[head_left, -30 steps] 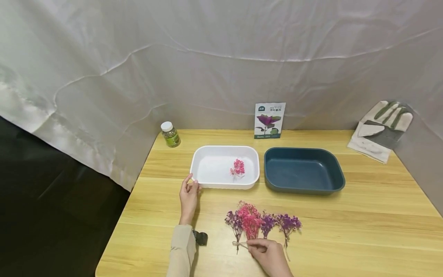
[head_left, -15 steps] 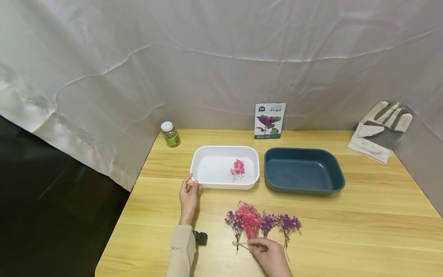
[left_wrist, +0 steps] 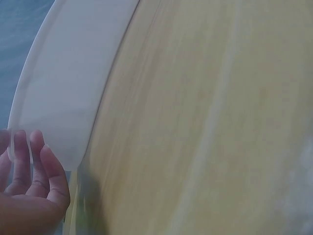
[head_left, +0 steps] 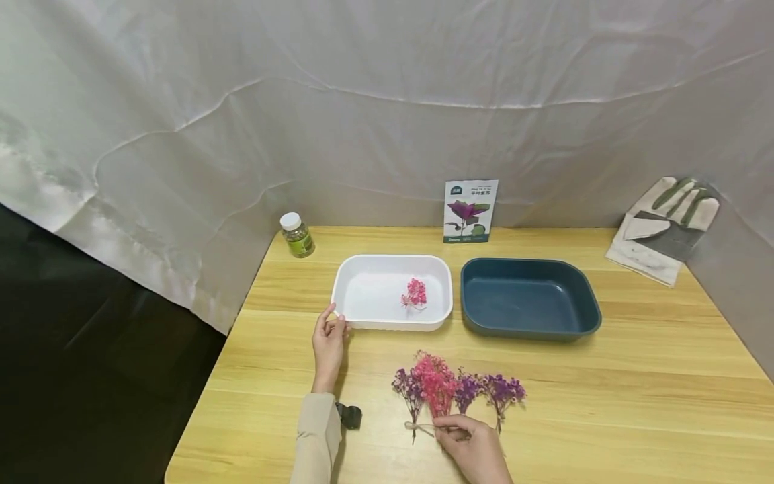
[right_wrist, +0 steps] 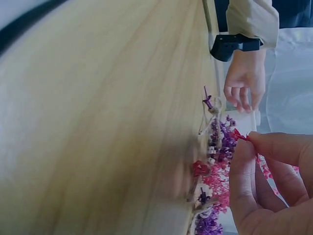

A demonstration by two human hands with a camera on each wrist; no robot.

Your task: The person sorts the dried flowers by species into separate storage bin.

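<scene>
Extending forward from the right grip (head_left: 474, 447), pink flowers (head_left: 438, 386) between purple bunches (head_left: 503, 391).

The head view looked far and down over the worktop (head_left: 635, 403); closer wrist views shared the left hand (head_left: 328, 346).

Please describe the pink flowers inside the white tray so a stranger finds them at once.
On the wooden table, beside the dark blue tray, find the white tray. Inside it, right of centre, lies the small pink bunch. Unlike the other bunches, near the right hand, it lies alone.
</scene>
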